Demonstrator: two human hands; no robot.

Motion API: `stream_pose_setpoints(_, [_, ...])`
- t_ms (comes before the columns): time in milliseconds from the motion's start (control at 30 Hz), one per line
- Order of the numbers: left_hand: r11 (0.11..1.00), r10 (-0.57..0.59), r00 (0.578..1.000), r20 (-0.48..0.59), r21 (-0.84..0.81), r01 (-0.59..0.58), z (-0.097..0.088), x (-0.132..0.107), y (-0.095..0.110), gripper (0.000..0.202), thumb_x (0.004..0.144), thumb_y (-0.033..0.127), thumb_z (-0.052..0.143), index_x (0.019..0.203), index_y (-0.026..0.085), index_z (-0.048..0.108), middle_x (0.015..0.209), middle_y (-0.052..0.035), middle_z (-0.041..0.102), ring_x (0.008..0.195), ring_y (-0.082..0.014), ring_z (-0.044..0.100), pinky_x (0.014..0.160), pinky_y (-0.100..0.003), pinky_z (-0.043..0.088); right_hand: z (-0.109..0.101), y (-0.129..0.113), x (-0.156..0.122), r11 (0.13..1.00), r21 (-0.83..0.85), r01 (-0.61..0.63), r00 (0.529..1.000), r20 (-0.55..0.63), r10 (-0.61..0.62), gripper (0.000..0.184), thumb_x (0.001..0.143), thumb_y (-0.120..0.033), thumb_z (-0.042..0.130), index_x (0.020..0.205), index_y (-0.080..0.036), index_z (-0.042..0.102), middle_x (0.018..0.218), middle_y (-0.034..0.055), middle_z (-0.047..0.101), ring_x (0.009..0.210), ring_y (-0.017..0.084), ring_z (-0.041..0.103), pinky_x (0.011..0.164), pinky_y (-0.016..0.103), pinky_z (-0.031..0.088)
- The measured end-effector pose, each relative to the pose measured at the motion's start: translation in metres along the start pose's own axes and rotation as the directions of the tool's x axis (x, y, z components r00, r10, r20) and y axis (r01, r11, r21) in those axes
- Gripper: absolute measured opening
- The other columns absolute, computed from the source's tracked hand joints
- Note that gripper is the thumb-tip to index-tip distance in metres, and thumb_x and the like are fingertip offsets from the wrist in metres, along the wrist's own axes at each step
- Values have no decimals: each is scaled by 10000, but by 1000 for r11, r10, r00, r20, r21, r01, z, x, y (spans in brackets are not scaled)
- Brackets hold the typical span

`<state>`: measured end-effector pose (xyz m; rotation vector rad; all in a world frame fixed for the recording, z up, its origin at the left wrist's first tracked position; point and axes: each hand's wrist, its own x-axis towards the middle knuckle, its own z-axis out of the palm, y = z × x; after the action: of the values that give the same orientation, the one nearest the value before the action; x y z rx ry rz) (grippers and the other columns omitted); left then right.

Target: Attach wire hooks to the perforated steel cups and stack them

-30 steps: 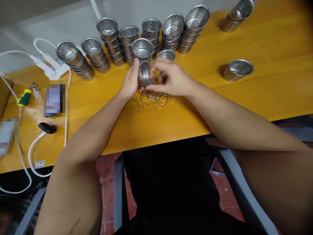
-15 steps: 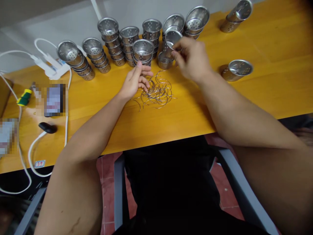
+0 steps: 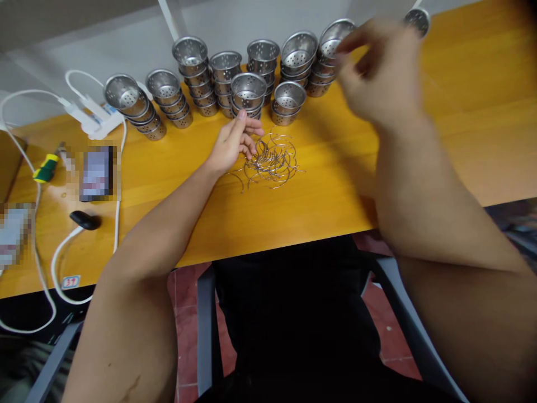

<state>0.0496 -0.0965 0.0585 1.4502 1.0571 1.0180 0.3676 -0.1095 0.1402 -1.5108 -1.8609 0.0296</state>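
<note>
My left hand (image 3: 230, 143) rests on the table with its fingers loosely spread, at the left edge of a tangle of thin curved metal wires (image 3: 272, 159). Just beyond its fingertips stands a stack of perforated steel cups (image 3: 248, 92). To the right of that, a shorter stack of perforated cups (image 3: 288, 103) stands upright. My right hand (image 3: 380, 73), blurred by motion, is raised at the right end of the cup row, thumb and forefinger apart with nothing seen between them. It partly covers the rightmost tall cup stack (image 3: 323, 70).
More stacked cups (image 3: 191, 73) line the wall. Another cup (image 3: 417, 22) shows behind my right hand. At left lie a white power strip (image 3: 100, 120), a green-yellow screwdriver handle (image 3: 46, 168), a phone (image 3: 96, 173), a black oval object (image 3: 84, 219) and white cables.
My right hand has let go of a perforated cup, which now sits in the short stack, and has moved right and away from me. My left hand has stayed by the wires.
</note>
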Motion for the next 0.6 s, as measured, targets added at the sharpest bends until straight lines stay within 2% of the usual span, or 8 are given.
stream_pose_setpoints(100, [1000,18,1000,-7,20,-18,0,-2,2,665,1327,757,482,1140,235,849,1192,-110,885,704,-131,775,609,-264,654,-47,21,-14,948,-188,-258,966,-17,259,323,1295,-282,689,1530,-248,908,1515,211,868,1283,342,875,1022,471,652])
stream_pose_setpoints(167, [998,49,999,-16,43,-48,0,-3,3,592,1334,692,529,1100,251,846,1165,-93,875,700,-124,757,601,-257,632,-63,39,-25,819,-395,-416,874,76,481,375,1213,-372,916,1565,-246,894,1524,196,872,1349,414,863,1045,515,664])
stream_pose_setpoints(233, [994,85,996,-22,72,-83,0,-3,1,525,1330,633,590,1060,262,843,1136,-80,867,699,-120,743,597,-254,609,-64,55,-36,705,-595,-387,729,270,629,487,1172,-377,989,1618,-226,865,1454,198,890,1261,429,860,976,525,659])
stream_pose_setpoints(300, [990,109,994,-24,92,-106,0,0,-3,500,1323,608,629,1032,263,843,1104,-72,864,683,-117,728,583,-255,583,-55,65,-44,674,-686,-275,691,347,635,413,1268,-442,858,1624,-233,876,1453,212,884,1210,423,844,924,512,628])
stream_pose_setpoints(367, [988,125,992,-14,93,-123,0,3,-8,507,1319,615,643,1021,259,846,1076,-67,865,657,-112,712,562,-252,557,-43,66,-49,660,-721,-211,736,327,592,421,1327,-507,730,1619,-256,900,1515,224,864,1247,433,834,925,502,607])
stream_pose_setpoints(467, [986,136,991,13,91,-136,0,3,-9,539,1312,662,646,1019,253,840,1055,-63,866,616,-98,680,526,-233,529,-31,54,-49,684,-704,-189,776,320,544,440,1270,-476,801,1638,-255,898,1507,218,870,1287,453,833,949,480,610])
stream_pose_setpoints(533, [991,101,994,37,88,-104,1,-3,-2,574,1310,704,622,1048,237,829,1095,-73,877,613,-92,681,514,-218,541,-28,39,-47,783,-599,-168,858,303,416,398,1227,-359,847,1598,-229,908,1438,210,892,1277,437,844,1007,469,625])
stream_pose_setpoints(600, [997,21,997,77,66,-26,4,-11,11,628,1319,747,542,1138,217,824,1188,-101,893,639,-102,723,517,-217,581,-24,18,-44,921,-383,-72,943,276,189,288,1204,-276,869,1479,-229,938,1362,200,904,1232,393,850,1072,467,630])
